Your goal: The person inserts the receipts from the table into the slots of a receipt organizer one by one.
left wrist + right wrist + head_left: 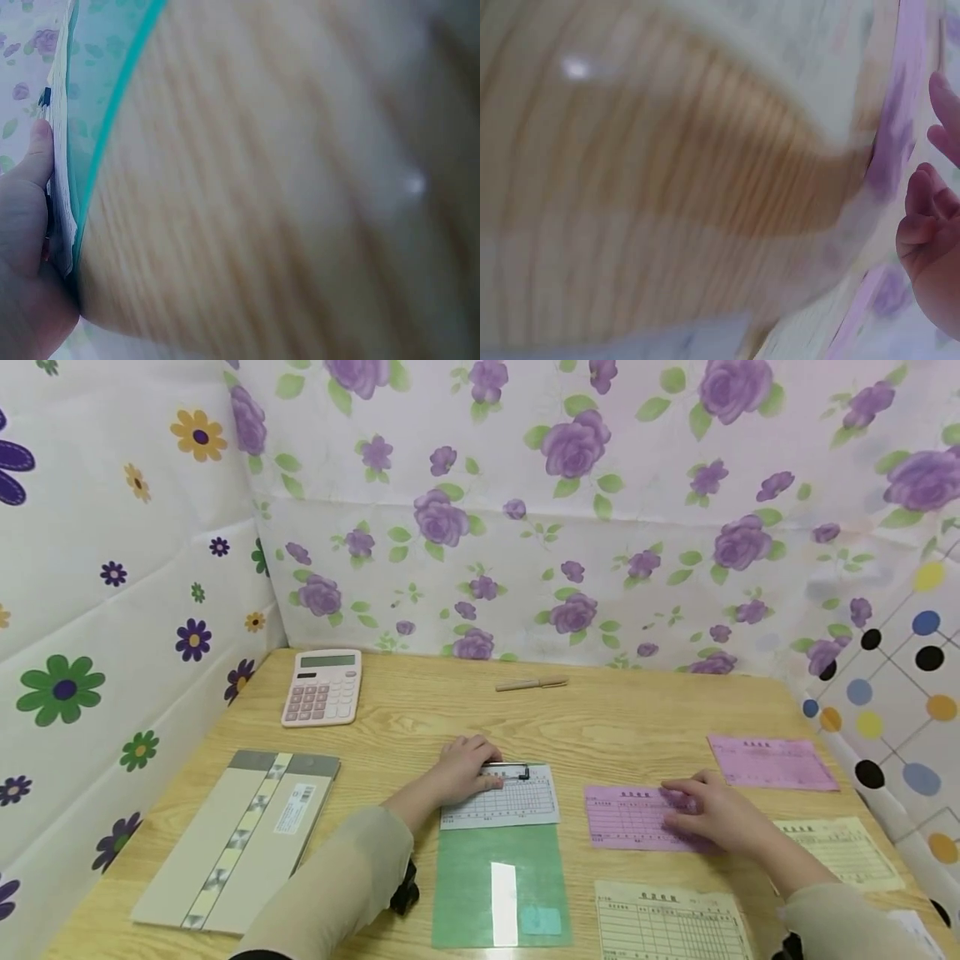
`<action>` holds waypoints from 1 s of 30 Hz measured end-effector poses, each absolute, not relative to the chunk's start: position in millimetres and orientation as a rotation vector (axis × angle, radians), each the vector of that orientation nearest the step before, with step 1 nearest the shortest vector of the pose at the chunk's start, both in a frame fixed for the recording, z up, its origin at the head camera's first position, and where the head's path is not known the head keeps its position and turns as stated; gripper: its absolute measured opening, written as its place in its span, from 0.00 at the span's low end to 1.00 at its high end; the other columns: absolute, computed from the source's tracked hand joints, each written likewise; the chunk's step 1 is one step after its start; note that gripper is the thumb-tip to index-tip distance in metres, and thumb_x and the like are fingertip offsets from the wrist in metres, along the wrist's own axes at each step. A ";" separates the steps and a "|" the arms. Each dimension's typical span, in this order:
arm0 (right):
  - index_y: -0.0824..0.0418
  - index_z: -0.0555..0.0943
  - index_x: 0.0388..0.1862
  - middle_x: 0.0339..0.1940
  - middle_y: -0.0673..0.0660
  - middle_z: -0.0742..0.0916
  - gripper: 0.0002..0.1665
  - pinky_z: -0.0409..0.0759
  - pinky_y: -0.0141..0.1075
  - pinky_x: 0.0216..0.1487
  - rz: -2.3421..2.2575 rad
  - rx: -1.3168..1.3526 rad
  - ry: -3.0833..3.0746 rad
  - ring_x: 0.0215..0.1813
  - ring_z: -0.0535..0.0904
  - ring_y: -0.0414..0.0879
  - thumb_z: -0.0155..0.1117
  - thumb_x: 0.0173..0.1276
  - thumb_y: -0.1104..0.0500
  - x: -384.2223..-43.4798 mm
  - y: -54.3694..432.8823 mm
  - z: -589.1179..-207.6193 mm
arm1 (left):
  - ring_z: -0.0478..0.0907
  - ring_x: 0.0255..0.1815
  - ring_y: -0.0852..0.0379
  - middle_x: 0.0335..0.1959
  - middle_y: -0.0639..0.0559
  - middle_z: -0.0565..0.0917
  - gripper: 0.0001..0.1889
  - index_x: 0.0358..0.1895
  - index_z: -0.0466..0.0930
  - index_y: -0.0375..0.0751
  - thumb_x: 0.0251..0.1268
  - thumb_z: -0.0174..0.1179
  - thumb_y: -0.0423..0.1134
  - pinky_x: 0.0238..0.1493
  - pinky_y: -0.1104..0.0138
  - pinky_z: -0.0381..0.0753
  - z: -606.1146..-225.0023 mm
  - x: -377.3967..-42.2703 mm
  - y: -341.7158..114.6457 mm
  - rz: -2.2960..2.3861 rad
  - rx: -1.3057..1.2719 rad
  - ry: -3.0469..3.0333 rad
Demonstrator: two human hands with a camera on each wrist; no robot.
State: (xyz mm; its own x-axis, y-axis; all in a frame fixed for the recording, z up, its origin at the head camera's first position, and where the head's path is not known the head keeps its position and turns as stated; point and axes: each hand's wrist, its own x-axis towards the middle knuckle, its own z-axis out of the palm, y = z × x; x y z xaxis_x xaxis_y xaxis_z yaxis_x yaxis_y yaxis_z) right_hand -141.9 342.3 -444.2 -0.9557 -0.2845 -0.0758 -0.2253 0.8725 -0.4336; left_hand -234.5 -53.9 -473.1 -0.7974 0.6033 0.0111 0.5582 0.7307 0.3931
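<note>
A green clipboard [472, 885] lies at the middle of the table, with white form slips [517, 806] under its metal clip [510, 770]. My left hand [465, 770] grips its top left corner by the clip, the thumb over the paper. In the left wrist view, that hand [30, 217] is against the edge of the slips and the green board [112, 112]. My right hand [712, 814] is over the right part of a pink slip [622, 818], thumb and fingers apart and nothing held. Whether its fingertips touch the paper is unclear.
A second pink slip [772, 764] and yellow slips [667, 922] [847, 852] lie to the right, with white paper [911, 927] at the table's edge. A grey file folder [232, 843] is at left. Farther back are a pink calculator [322, 687] and a pen [531, 684].
</note>
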 end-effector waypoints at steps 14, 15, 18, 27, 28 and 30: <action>0.59 0.74 0.62 0.36 0.56 0.72 0.39 0.66 0.38 0.34 -0.625 -0.355 2.869 0.33 0.65 0.46 0.66 0.57 0.39 -139.5 370.1 -457.7 | 0.65 0.54 0.51 0.53 0.53 0.72 0.23 0.54 0.75 0.48 0.59 0.59 0.56 0.56 0.52 0.60 -471.0 -232.0 -54.2 0.608 0.923 2.801; 0.59 0.74 0.62 0.36 0.56 0.71 0.39 0.66 0.38 0.34 -0.626 -0.355 2.869 0.33 0.65 0.45 0.66 0.57 0.39 -139.6 369.7 -457.7 | 0.65 0.54 0.51 0.53 0.53 0.72 0.23 0.54 0.75 0.48 0.59 0.59 0.56 0.56 0.52 0.60 -470.6 -232.1 -54.2 0.606 0.922 2.802; 0.59 0.74 0.63 0.34 0.54 0.71 0.38 0.64 0.38 0.33 -0.617 -0.348 2.867 0.33 0.64 0.45 0.66 0.58 0.40 -139.7 369.5 -457.2 | 0.65 0.55 0.51 0.53 0.53 0.72 0.23 0.54 0.75 0.49 0.60 0.59 0.57 0.57 0.53 0.60 -470.5 -232.5 -53.7 0.589 0.917 2.804; 0.61 0.72 0.63 0.28 0.52 0.72 0.37 0.62 0.37 0.31 -0.624 -0.326 2.845 0.29 0.64 0.44 0.66 0.60 0.43 -138.3 364.8 -454.1 | 0.65 0.54 0.51 0.54 0.53 0.72 0.22 0.53 0.75 0.49 0.60 0.59 0.56 0.57 0.52 0.60 -470.7 -232.7 -53.7 0.582 0.927 2.809; 0.61 0.72 0.63 0.28 0.51 0.72 0.37 0.62 0.37 0.30 -0.641 -0.317 2.835 0.29 0.64 0.44 0.66 0.60 0.44 -137.7 363.6 -453.4 | 0.65 0.54 0.50 0.54 0.53 0.72 0.22 0.53 0.75 0.49 0.60 0.59 0.56 0.57 0.51 0.60 -470.6 -232.5 -53.8 0.585 0.930 2.809; 0.62 0.72 0.64 0.27 0.52 0.72 0.37 0.61 0.36 0.29 -0.678 -0.291 2.815 0.28 0.64 0.44 0.66 0.60 0.44 -136.5 361.7 -452.1 | 0.65 0.55 0.50 0.54 0.53 0.72 0.22 0.53 0.74 0.49 0.60 0.59 0.56 0.57 0.51 0.60 -470.7 -232.2 -53.9 0.582 0.931 2.809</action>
State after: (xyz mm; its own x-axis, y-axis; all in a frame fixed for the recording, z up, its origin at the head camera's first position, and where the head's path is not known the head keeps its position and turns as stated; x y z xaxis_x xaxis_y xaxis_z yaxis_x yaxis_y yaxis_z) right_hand -136.5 361.7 -452.1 -0.9536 -0.2445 -0.1756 -0.1378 0.8732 -0.4676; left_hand -232.2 -53.9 -470.7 -0.8022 0.5971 0.0020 0.5486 0.7358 0.3970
